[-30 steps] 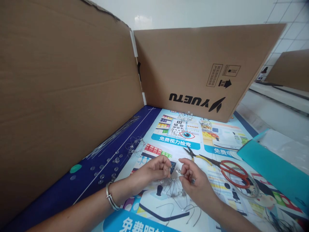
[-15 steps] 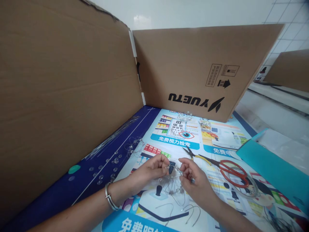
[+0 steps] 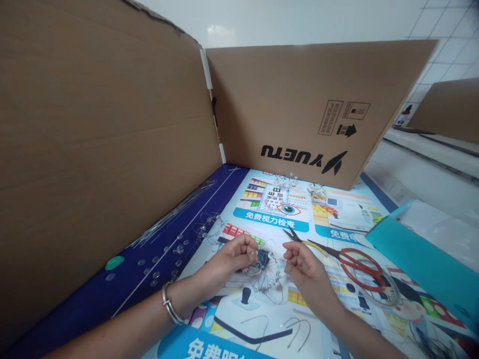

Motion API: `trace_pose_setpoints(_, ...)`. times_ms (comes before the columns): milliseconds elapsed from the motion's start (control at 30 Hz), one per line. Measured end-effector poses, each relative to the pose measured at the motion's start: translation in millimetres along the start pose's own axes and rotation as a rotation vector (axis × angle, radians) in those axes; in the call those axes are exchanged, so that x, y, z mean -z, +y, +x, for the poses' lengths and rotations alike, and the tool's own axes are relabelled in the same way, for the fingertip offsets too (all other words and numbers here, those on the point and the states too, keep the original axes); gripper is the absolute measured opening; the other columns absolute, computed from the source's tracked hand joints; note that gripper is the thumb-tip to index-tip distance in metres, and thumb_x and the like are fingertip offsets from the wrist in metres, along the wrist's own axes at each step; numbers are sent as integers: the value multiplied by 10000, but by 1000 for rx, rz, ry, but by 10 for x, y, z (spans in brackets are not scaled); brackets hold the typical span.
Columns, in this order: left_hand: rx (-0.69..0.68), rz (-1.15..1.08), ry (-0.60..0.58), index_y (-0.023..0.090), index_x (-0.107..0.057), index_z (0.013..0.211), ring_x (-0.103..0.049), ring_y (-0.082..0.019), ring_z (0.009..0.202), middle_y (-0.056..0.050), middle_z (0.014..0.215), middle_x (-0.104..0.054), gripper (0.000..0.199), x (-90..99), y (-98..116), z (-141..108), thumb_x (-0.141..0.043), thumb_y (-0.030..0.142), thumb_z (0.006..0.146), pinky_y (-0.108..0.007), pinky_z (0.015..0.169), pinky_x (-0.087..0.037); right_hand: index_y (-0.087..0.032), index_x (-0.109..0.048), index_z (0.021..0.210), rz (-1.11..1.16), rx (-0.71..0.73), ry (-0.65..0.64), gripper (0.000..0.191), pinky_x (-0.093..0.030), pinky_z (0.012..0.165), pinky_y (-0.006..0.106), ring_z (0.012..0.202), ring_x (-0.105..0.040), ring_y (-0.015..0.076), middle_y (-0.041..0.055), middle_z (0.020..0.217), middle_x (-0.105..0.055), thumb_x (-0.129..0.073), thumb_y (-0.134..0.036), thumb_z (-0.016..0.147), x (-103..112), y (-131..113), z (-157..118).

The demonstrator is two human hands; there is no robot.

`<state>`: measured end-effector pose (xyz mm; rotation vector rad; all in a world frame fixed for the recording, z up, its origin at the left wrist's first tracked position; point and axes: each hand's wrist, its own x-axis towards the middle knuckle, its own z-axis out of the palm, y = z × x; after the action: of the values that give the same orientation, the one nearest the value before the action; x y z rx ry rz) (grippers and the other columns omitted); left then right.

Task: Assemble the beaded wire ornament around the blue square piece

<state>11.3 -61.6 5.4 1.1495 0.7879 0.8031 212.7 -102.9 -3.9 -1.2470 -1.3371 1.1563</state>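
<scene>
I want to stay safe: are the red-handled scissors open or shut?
Shut: the blades of the red-handled scissors lie together as one thin dark line.

A printed poster sheet covers the work surface, with a navy band along its left edge. On that band lie a bundle of thin metal wires, scattered clear silicone nose pads and a green oval piece. Yellow-handled needle-nose pliers and red-handled scissors lie right of centre, bent wires near the front edge, and a teal folder overlaps the right edge.
</scene>
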Motion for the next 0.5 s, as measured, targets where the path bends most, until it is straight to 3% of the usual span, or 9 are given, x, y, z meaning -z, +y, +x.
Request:
trace_pose_setpoints(167, 18, -8, 8, 177, -479, 883, -475, -93, 628, 7, 735, -539, 176, -2, -4, -1, -591, 218, 754, -225, 581, -355, -220, -494, 1051, 17, -14, 20, 304, -450, 608, 247, 719, -513, 121, 23, 889, -502, -506, -202, 748, -1, -13, 8)
trace_pose_setpoints(300, 31, -2, 15, 174, -474, 881, -456, -85, 601, 14, 713, -523, 169, -5, 11, -4, -584, 225, 764, -220, 568, -338, -217, -492, 1056, -69, 5, 61, 284, -455, 661, 256, 814, -523, 143, 43, 943, -511, -500, -214, 772, 7, -16, 17)
trace_pose_setpoints(500, -36, 31, 49, 160, -476, 844, -410, -70, 581, 32, 682, -475, 118, -23, 33, -3, -559, 224, 789, -210, 544, -295, -219, -532, 946, -425, 312, 84, 167, -453, 634, 260, 805, -518, 157, 57, 969, -500, -478, -188, 791, 23, -70, -8)
